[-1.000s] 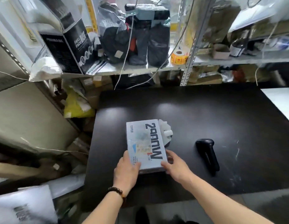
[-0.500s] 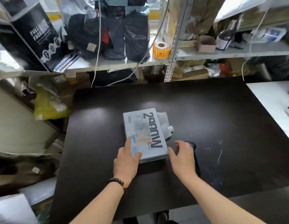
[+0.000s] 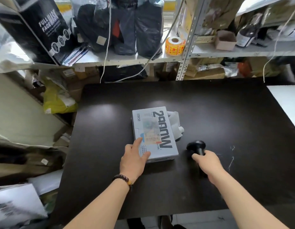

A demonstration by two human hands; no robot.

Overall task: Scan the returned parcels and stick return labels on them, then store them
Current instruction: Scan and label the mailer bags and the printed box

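Note:
A light blue parcel box [image 3: 158, 128] with large dark lettering lies flat on the black table [image 3: 209, 113]. My left hand [image 3: 133, 160] rests on the box's near left corner, forefinger stretched over its top and thumb along the near edge. To the box's right, my right hand [image 3: 208, 164] grips the handle of the black barcode scanner [image 3: 197, 147], whose head points away from me. An orange roll of labels [image 3: 174, 45] stands on the shelf beyond the table.
A crumpled white plastic piece [image 3: 175, 123] lies against the box's right side. Black bagged parcels [image 3: 127, 25] and a black "full face mask" box [image 3: 37, 28] fill the shelf behind. Bags and cartons crowd the floor at the left. A white surface [image 3: 287, 103] adjoins the table's right.
My right hand left the box, moved right and took hold of the scanner, which now stands tilted up. My left hand stayed on the box's corner.

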